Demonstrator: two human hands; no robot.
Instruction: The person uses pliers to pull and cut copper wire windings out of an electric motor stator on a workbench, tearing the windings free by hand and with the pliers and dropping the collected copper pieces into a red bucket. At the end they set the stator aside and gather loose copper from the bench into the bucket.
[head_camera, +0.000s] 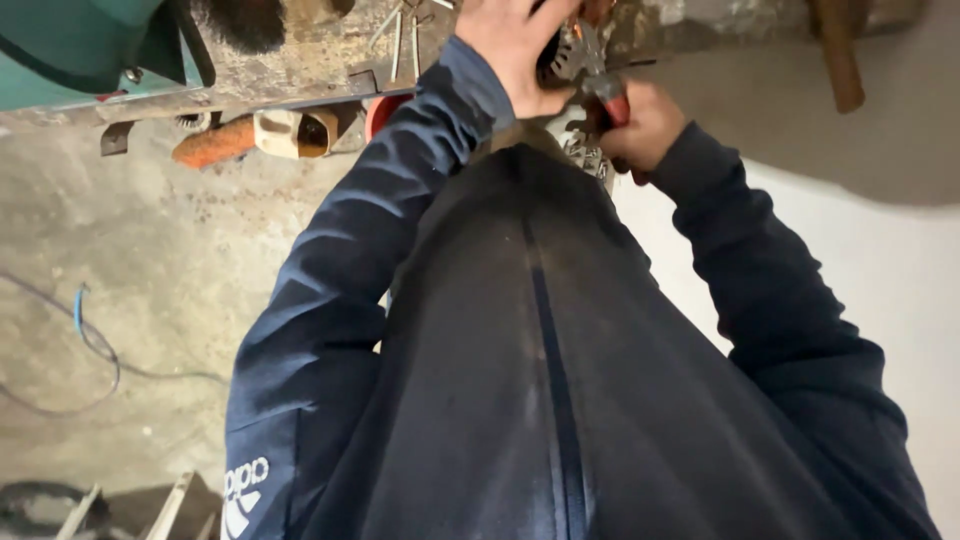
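The toothed metal part (578, 60) sits between both hands, left hand (515, 45) clasped over its top, right hand (645, 125) closed on a red-handled tool (612, 100) just beside it

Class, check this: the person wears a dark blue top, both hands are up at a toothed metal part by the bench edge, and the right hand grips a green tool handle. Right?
Not quite. In the head view the handle in the right hand is red, not green. The rest stands: dark blue top, left hand and right hand at the toothed metal part by the bench.
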